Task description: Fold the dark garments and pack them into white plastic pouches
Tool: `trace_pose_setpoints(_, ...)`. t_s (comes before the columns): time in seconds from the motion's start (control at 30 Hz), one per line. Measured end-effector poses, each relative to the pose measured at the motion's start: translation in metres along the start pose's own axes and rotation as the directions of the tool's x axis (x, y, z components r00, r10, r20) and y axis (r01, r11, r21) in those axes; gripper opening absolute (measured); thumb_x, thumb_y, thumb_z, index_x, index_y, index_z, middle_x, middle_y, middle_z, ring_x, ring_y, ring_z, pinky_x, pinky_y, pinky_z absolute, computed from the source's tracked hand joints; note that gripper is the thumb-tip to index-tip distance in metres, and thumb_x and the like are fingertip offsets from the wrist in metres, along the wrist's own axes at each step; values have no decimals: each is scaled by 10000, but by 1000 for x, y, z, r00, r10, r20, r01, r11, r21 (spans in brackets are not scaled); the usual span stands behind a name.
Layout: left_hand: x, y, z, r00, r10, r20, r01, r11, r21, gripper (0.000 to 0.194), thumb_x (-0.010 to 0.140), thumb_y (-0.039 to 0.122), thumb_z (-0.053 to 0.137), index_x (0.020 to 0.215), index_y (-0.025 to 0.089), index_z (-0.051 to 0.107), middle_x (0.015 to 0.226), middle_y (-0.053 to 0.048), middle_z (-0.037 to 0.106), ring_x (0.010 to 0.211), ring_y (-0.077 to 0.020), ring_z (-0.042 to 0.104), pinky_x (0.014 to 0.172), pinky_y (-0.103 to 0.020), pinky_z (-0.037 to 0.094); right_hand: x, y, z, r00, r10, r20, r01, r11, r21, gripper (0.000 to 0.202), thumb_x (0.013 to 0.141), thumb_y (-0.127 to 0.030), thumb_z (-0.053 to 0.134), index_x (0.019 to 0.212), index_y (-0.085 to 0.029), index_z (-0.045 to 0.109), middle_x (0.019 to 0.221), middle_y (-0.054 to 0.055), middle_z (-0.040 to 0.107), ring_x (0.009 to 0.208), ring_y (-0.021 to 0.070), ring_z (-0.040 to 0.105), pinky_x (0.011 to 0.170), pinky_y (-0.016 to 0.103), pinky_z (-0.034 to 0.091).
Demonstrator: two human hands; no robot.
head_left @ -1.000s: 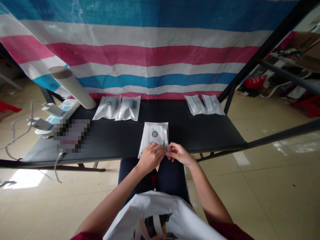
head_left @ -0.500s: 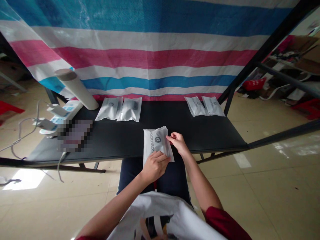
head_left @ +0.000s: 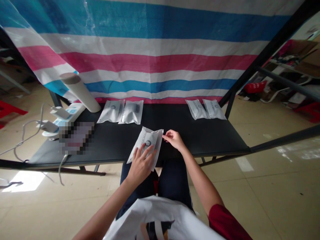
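Observation:
A frosted plastic pouch, printed ROCKBROS with a round logo, lies tilted at the table's front edge, its lower end jutting over my lap. Across its lower part my left hand rests with the fingers spread flat. My right hand is closed in a pinch at the pouch's upper right corner. What is inside the pouch cannot be made out.
Two filled pouches lie at the back left of the black table, two more at the back right. On the left are a white tumbler, a power strip with chargers and a blurred phone. A striped sheet hangs behind.
The pouch has turned clockwise and shifted left, lying lower on the table. My left hand has moved left and its curled fingers have spread out on the pouch. My right hand stays at the edge.

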State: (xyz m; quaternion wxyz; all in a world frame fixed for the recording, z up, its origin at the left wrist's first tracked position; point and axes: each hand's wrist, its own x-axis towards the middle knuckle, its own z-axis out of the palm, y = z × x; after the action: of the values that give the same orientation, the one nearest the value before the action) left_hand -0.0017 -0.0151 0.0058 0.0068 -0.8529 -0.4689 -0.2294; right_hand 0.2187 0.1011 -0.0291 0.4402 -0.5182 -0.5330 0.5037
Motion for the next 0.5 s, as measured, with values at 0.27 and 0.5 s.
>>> trace_pose_setpoints(0.27,34,-82,-40,941,-254,-225,180,935,-305,383,866,167,460,1171,220,687,1176,-29,711,1168,-236,625,1030,-414,506,-16,26,-127,803,-154,-576,10,970,-245,380,739,-557,665,827,-193,600,824,97,695,799,229,675,677,322,558)
trace_pose_setpoints(0.5,108,-166,-100,873,-139,-467,178,983,41,332,886,167,528,1196,109,633,1304,-32,628,1298,-259,454,1099,-510,357,-23,48,-148,782,-132,-609,59,989,-138,396,738,-556,661,844,-183,585,774,81,696,710,205,690,570,276,534)
